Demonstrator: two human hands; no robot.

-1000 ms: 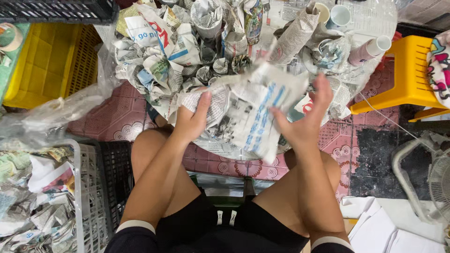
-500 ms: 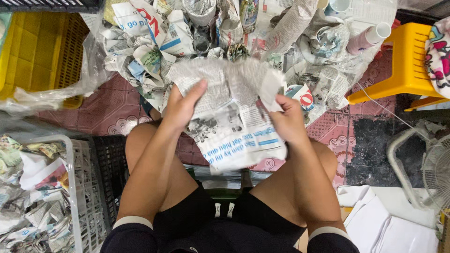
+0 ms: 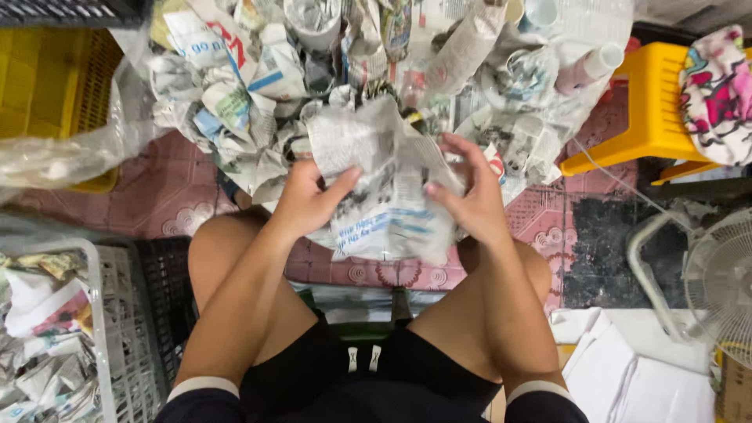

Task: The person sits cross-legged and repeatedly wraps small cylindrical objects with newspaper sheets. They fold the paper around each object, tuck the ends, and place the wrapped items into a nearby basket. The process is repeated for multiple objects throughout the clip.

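Note:
I sit with bare knees apart over a patterned pink floor. Both my hands hold one crumpled sheet of newspaper [image 3: 381,192] above my knees. My left hand [image 3: 307,197] grips its left side, thumb on top. On the right side my right hand [image 3: 468,197] presses the paper inward with its fingers spread over the fold. Whatever sits inside the paper is hidden. Just beyond lies a heap of newspaper-wrapped bundles [image 3: 258,86] and several cups [image 3: 539,11].
A yellow crate [image 3: 55,86] and clear plastic sheet [image 3: 70,153] are at the left. A white basket [image 3: 102,329] of wrapped bundles stands by my left leg. A yellow stool [image 3: 638,110] with patterned cloth [image 3: 717,94], a fan [image 3: 717,278] and white paper sheets [image 3: 634,368] are at the right.
The open newspaper sheet has been gathered in: both hands moved closer together and the paper is now bunched between them, folded around its middle.

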